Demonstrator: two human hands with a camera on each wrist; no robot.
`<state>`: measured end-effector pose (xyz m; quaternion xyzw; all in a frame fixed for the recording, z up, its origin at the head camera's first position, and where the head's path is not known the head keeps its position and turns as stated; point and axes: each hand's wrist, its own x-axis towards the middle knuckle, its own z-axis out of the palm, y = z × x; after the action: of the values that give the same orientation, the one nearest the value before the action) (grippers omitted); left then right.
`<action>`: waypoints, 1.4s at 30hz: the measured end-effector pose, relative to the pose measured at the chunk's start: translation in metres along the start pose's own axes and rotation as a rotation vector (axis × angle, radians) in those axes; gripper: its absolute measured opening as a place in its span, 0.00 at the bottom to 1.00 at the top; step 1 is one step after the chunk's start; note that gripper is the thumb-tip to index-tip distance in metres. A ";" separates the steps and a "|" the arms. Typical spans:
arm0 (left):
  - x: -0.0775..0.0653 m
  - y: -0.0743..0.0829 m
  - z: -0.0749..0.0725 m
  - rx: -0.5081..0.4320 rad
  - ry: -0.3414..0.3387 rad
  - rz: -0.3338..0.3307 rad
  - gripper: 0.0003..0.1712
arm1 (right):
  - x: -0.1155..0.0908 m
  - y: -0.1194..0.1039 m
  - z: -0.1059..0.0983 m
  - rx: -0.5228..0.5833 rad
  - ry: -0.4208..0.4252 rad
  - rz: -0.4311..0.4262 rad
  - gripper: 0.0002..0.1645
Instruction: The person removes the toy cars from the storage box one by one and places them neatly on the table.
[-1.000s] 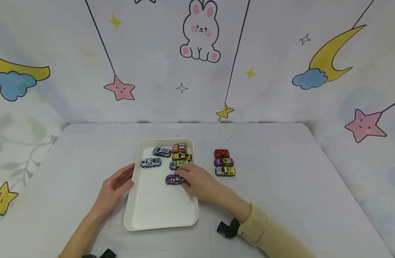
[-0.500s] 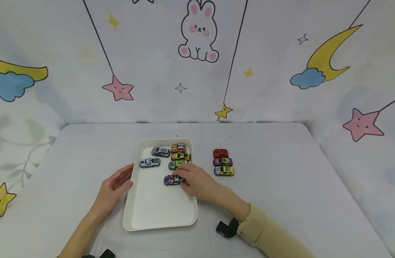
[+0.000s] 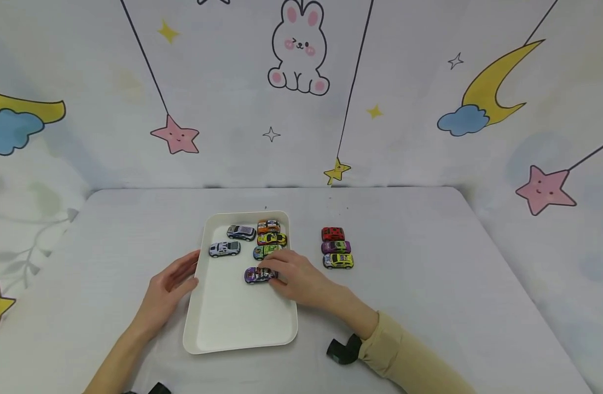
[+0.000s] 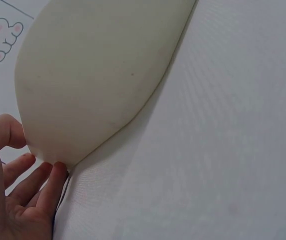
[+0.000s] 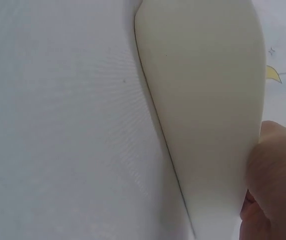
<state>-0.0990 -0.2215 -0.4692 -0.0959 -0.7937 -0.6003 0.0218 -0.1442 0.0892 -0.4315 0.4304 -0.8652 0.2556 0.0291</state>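
A white tray lies on the table with several small toy cars inside. My right hand reaches over the tray's right wall and pinches a purple toy car, covering its right end. Just beyond that car is a green toy car, partly behind the fingers. My left hand touches the tray's left wall with its fingertips, thumb apart from the other fingers. In the left wrist view, the fingertips of the left hand meet the outer wall. The right wrist view has the right hand at the wall's edge.
Yellow and orange cars stand at the tray's far right, and two silver-white cars at its far left. Right of the tray, a red car, a purple-green car and a yellow car form a column.
The purple car and my right hand have shifted very slightly left within the tray. The whole head view has drifted a little; my left hand keeps its place at the tray's wall.
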 end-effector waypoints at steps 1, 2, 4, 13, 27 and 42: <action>0.000 0.000 0.000 -0.004 -0.001 0.002 0.29 | 0.000 0.000 0.000 0.002 0.008 -0.007 0.19; 0.000 0.001 0.000 -0.006 -0.003 0.005 0.29 | 0.000 0.001 0.001 0.001 0.015 -0.016 0.19; 0.000 0.001 -0.001 -0.010 -0.005 0.009 0.29 | -0.002 0.002 0.002 0.006 0.030 -0.033 0.19; -0.001 0.004 -0.001 -0.024 0.003 0.037 0.29 | -0.016 0.005 0.002 0.048 0.162 -0.177 0.20; -0.002 0.001 -0.003 0.001 -0.012 -0.019 0.29 | -0.040 0.025 -0.023 0.119 0.412 -0.069 0.24; -0.001 0.001 -0.003 -0.006 -0.014 -0.031 0.30 | -0.068 0.061 -0.034 0.141 0.554 0.083 0.28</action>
<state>-0.0978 -0.2242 -0.4674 -0.0878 -0.7935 -0.6021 0.0067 -0.1537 0.1848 -0.4462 0.3095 -0.8212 0.4240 0.2237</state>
